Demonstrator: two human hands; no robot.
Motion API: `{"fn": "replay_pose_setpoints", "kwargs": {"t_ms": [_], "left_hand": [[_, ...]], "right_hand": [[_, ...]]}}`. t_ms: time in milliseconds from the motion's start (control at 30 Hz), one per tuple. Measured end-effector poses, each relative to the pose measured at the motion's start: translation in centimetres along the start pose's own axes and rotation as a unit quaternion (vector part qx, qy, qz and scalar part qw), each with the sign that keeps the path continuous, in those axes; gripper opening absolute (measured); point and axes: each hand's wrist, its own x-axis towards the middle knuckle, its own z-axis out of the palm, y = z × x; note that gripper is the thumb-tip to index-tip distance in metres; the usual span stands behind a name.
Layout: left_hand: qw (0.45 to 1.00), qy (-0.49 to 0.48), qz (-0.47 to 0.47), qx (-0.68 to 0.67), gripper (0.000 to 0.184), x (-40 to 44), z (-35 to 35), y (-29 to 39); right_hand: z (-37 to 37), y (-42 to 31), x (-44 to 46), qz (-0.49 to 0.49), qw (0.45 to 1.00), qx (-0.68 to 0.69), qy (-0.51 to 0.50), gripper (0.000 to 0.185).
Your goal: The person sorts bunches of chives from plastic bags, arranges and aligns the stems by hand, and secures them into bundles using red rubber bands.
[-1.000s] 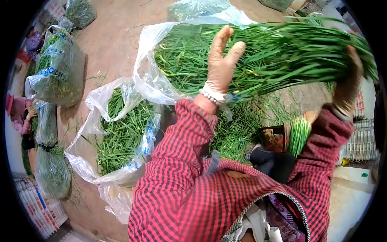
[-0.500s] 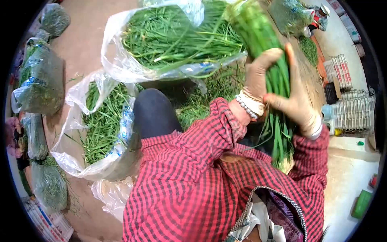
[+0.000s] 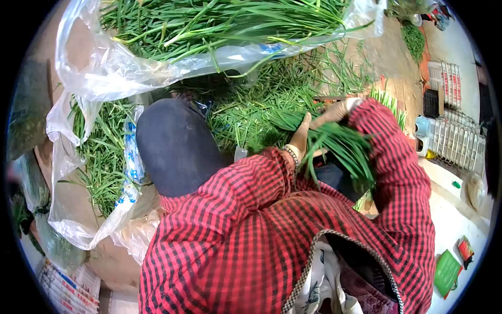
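The bunch of greens (image 3: pixel 342 146) has been lowered to three o'clock, gripped between the left hand (image 3: pixel 299 139) and right hand (image 3: pixel 330 114); through uneven pressure, blades could be shed.

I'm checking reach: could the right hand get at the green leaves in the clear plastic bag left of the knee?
Probably not easily: the raised dark knee and left hand lie between the right hand and those green leaves.

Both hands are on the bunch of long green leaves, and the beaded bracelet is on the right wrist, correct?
Not quite: the head view shows the bracelet on the left wrist. The left hand and right hand are indeed on the bunch.
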Motion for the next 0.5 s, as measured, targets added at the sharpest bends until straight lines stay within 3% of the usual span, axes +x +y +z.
{"fn": "replay_pose_setpoints", "kwargs": {"t_ms": [67, 133, 200, 233, 267, 333, 367, 400, 467, 500], "left_hand": [[0.994, -0.060, 0.029, -0.086, 0.063, 1.6, 0.2, 1.0], [0.954, -0.205, -0.077, -0.206, 0.052, 3.8, -0.4, 1.2], [0.984, -0.139, 0.001, -0.113, 0.046, 1.8, 2.8, 2.0], [0.978, -0.180, -0.042, -0.095, 0.040, 3.0, 2.6, 1.7], [0.985, -0.165, -0.027, -0.042, 0.034, 3.1, 3.0, 1.2], [0.992, -0.053, -0.048, 0.106, 0.029, 1.0, 4.9, 1.2], [0.979, -0.131, -0.071, 0.141, 0.026, 0.9, 5.0, 1.1], [0.962, -0.093, -0.057, 0.252, 0.030, 0.2, 5.2, -0.1], [0.930, -0.187, -0.068, 0.309, 0.038, -1.0, 4.8, -0.7], [0.924, -0.239, -0.108, 0.280, 0.052, -1.3, 4.3, 0.0]], "right_hand": [[-2.0, -1.2, 2.4, 0.017, 0.999, 0.043, -0.010, 0.074], [-3.9, -0.9, 2.3, 0.007, 0.992, 0.123, -0.031, 0.077], [-4.7, 0.2, 1.4, -0.055, 0.982, 0.172, -0.047, 0.078], [-4.4, 0.5, 1.1, -0.120, 0.978, 0.162, -0.051, 0.079], [-3.8, 0.8, 0.7, -0.171, 0.973, 0.143, -0.052, 0.079], [-1.6, 1.5, 0.6, -0.179, 0.979, 0.082, -0.049, 0.074], [-0.7, 1.7, 0.5, -0.170, 0.983, 0.052, -0.053, 0.069], [-0.3, 1.2, -0.6, -0.063, 0.997, -0.039, -0.018, 0.058], [0.8, 4.1, 0.0, -0.062, 0.995, 0.017, 0.081, 0.050], [0.8, 5.4, -0.9, -0.074, 0.972, 0.197, 0.107, 0.051]]}}
